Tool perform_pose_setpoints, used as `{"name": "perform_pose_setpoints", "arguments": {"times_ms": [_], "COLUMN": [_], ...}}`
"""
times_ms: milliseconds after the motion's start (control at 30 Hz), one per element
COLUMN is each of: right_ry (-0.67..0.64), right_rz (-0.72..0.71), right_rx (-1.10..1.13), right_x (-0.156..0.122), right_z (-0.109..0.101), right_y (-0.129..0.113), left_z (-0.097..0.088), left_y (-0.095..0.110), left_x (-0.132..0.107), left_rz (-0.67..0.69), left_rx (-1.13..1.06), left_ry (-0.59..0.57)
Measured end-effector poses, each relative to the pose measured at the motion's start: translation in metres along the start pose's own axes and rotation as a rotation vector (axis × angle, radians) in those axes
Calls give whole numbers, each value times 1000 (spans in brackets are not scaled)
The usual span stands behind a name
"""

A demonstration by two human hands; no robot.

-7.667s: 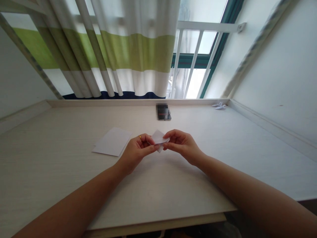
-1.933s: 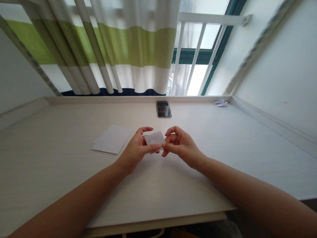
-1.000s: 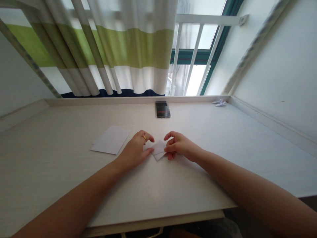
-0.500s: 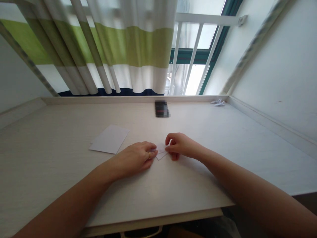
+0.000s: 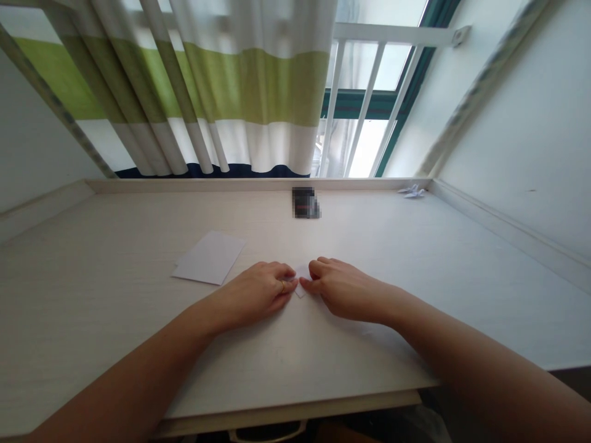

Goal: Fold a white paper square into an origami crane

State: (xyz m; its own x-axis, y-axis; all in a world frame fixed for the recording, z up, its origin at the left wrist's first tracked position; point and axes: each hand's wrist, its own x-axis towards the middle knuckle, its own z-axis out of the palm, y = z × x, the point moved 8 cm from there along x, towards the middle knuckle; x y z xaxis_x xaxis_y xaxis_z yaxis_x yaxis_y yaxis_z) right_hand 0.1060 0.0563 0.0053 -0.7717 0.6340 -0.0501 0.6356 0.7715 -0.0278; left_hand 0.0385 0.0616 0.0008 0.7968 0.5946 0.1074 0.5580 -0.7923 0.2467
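A small folded piece of white paper (image 5: 301, 272) lies flat on the white desk between my two hands, mostly covered by fingers; one pointed corner sticks out toward me. My left hand (image 5: 266, 287), with a ring on one finger, rests on the desk with its fingers closed on the paper's left edge. From the right, my right hand (image 5: 339, 284) presses a thumb onto the paper near the middle, its other fingers curled in. Left of my hands lie white paper sheets (image 5: 210, 258), stacked slightly askew.
Near the desk's back edge sits a dark blurred object (image 5: 305, 203). Folded white paper shapes (image 5: 412, 191) lie in the far right corner. A raised ledge borders the desk (image 5: 115, 277). Behind it hang a green-and-white curtain (image 5: 258, 86) and a white window railing (image 5: 392, 34).
My right thumb has moved left and down onto the paper, and the right fingers have curled in more. The left hand keeps its hold. The view has shifted slightly.
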Motion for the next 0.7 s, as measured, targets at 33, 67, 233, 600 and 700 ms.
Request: {"name": "perform_pose_setpoints", "arguments": {"times_ms": [33,67,233,600,700], "right_ry": [-13,-21,-61,-162,-158], "right_rz": [11,21,64,137,159], "right_rx": [9,20,62,91,173], "right_x": [0,0,-4,-10,-10], "right_z": [0,-1,-5,-5,-4], "right_y": [2,4,13,28,31], "left_z": [0,-1,1,-3,-5], "left_y": [-1,-2,-2,-2,-1], "left_x": [0,0,1,0,1], "left_rz": [-3,-5,2,-32,-46], "left_rx": [-11,-21,5,-58,-97], "left_ry": [12,20,7,40,60]}}
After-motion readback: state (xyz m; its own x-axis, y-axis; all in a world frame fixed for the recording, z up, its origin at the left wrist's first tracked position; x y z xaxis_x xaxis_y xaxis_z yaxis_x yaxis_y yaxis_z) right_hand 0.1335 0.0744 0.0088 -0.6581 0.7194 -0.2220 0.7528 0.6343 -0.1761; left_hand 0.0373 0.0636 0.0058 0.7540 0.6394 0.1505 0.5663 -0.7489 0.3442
